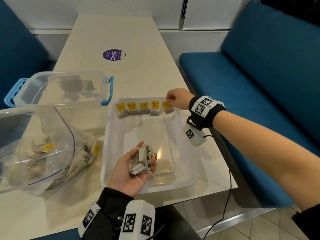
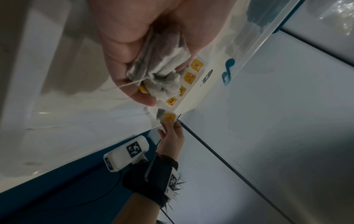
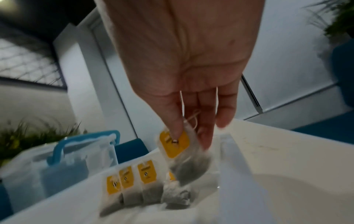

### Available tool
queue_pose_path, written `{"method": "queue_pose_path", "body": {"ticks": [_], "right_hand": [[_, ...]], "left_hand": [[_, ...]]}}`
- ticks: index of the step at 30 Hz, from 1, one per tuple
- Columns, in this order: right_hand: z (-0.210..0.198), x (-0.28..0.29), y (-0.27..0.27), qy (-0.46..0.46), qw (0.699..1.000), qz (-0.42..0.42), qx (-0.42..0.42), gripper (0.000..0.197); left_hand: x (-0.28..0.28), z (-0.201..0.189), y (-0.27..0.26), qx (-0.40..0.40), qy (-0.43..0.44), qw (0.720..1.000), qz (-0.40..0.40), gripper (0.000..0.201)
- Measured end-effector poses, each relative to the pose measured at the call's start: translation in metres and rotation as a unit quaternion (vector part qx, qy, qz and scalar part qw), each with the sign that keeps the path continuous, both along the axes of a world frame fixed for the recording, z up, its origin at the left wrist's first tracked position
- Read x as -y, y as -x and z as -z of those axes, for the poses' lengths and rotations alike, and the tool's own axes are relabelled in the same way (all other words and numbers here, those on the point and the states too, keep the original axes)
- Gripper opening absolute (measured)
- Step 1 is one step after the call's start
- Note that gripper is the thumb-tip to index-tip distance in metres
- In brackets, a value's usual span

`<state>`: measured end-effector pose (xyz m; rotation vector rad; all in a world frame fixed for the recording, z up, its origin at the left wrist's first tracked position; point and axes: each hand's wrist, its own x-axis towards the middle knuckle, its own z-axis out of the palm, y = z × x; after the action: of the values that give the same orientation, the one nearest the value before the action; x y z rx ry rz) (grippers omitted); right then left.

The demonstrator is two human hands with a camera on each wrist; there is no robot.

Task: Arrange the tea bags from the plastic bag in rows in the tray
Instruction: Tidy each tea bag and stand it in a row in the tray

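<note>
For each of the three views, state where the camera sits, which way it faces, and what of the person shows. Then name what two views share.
Head: worn on the head, looking down at the white plastic tray; both forearms and both hands show.
Left wrist: looks along the left hand cupping a loose clump of tea bags.
Right wrist: looks along the right hand pinching a yellow-tagged tea bag.
Shared: both wrist views show the row of yellow-tagged tea bags.

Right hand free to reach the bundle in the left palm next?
Probably yes, once it lets go: the right hand is pinching the fifth tea bag at the row's end. The bundle lies uncovered in the left hand, over the tray.
</note>
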<state>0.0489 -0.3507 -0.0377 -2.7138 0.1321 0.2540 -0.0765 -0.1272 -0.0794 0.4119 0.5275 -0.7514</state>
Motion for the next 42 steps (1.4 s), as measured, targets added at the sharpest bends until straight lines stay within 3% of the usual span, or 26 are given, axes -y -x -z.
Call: {"method": "queue_pose_path", "body": {"ticks": [13, 20, 32, 42], "right_hand": [[0.005, -0.008, -0.011, 0.108, 0.989, -0.037, -0.095, 0.026], [0.0, -0.012, -0.017, 0.094, 0.992, -0.055, -0.07, 0.025], [-0.011, -0.011, -0.03, 0.066, 0.987, -0.028, -0.145, 0.019], [-0.007, -0.017, -0.033, 0.074, 0.982, -0.045, -0.166, 0.028]], "left_hand": [[-0.003, 0.005, 0.0, 0.006, 0.001, 1.0, -0.006, 0.029], [-0.004, 0.004, 0.0, 0.003, -0.007, 1.0, 0.012, 0.033], [-0.014, 0.004, 0.004, 0.007, -0.013, 0.999, 0.028, 0.031], [-0.015, 0.002, 0.005, -0.003, -0.01, 0.999, 0.035, 0.031]]}}
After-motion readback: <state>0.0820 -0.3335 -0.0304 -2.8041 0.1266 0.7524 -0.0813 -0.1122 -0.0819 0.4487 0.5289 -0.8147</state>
